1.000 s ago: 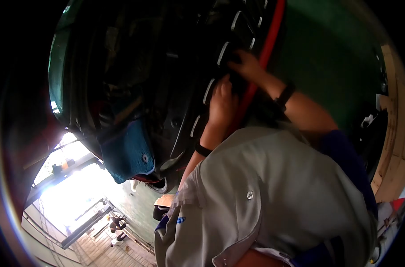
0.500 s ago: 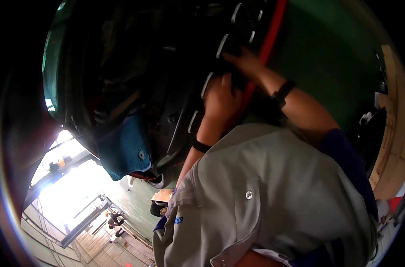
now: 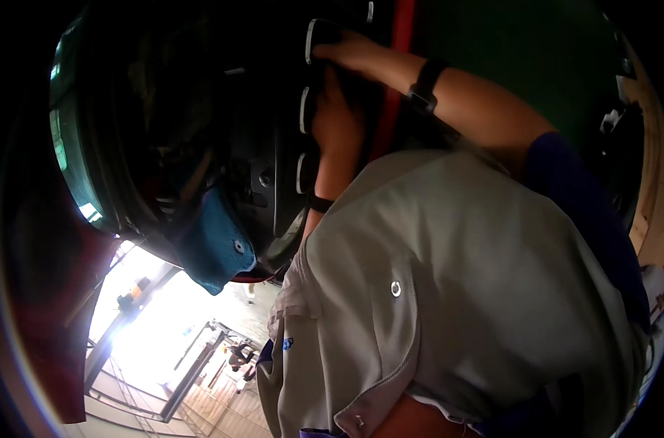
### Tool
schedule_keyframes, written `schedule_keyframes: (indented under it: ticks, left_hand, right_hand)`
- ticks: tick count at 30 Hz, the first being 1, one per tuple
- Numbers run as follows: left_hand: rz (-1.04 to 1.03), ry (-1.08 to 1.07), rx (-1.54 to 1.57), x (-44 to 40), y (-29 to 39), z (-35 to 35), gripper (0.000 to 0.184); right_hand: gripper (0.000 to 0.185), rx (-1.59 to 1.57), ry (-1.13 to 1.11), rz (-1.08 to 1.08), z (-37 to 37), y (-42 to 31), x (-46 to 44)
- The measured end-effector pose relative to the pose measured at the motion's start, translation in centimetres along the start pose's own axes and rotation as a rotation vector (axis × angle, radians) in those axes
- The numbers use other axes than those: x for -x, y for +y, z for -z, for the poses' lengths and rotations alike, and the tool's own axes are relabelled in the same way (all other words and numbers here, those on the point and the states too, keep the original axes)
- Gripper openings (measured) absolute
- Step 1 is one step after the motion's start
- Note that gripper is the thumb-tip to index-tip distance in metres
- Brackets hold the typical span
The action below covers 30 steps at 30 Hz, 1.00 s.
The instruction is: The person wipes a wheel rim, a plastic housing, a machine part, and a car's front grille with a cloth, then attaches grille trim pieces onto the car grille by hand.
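A dark part with silver-edged slots [image 3: 302, 110] runs beside a red body edge [image 3: 395, 87] of a vehicle. My right hand [image 3: 344, 53], with a black watch on the wrist, reaches from the right to the upper slot; its thumb side lies near the silver edge and its other fingers are lost in shadow. Just below, my left hand [image 3: 338, 120] is at the middle slot, a dark band on its wrist. One finger points up toward my right hand; the rest are too dark to make out. Whether either hand grips the part is hidden.
A blue cloth [image 3: 216, 244] hangs over the vehicle at the lower left, near the dark engine bay. Windshield glass [image 3: 67, 153] shows at the far left. Cardboard [image 3: 650, 182] stands at the right. A person [image 3: 240, 358] is far off at the bottom left.
The view has shifted, so the slotted part and both hands appear further left and higher. Both hands remain close together at the slots, now darker in shadow.
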<state>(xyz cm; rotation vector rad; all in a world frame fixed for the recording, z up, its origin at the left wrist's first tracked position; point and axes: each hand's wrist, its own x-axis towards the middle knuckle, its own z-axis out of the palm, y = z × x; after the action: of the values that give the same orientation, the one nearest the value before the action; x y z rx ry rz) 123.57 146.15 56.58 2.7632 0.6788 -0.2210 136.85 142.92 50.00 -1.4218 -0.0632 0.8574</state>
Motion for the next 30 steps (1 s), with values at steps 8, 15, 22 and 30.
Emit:
schedule_keyframes:
  ticks: [8,15,22,30]
  left_hand:
    - [-0.09,0.054,-0.049,-0.8,-0.8,-0.1,0.056]
    - [-0.063,0.085,-0.142,-0.7,-0.8,-0.3,0.045]
    - [-0.115,0.115,-0.164,-2.4,-1.7,-1.2,0.029]
    - [-0.288,0.353,-0.056,-1.9,-1.7,-0.5,0.03]
  right_hand:
    - [0.064,-0.326,-0.196,-0.02,1.8,1.8,0.0]
    - [0.071,-0.111,-0.09,-0.057,0.3,-0.1,0.3]
    - [0.063,-0.247,-0.165,0.065,1.7,0.9,0.7]
    - [0.052,-0.249,-0.108,0.128,1.2,-1.3,1.1]
